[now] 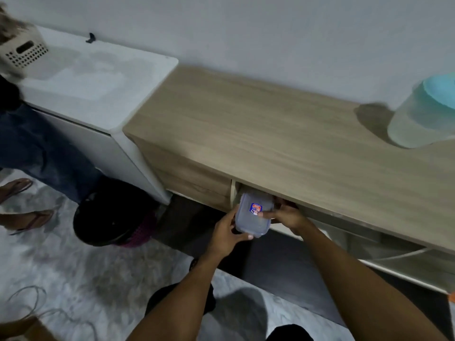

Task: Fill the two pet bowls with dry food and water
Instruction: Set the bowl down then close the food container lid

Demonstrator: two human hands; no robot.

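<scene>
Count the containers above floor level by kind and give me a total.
Box: 1, the clear lidded box, gripped by the left hand and the right hand at the cabinet opening.
Tub: 1, the translucent tub with a teal lid, on the wooden counter.
Basket: 1, the perforated beige basket, on the white unit.
Total: 3

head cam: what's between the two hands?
A clear lidded container with a sticker on its lid. The left hand grips its left edge and the right hand its right, at the shelf opening under the wooden counter. Head view.
</scene>
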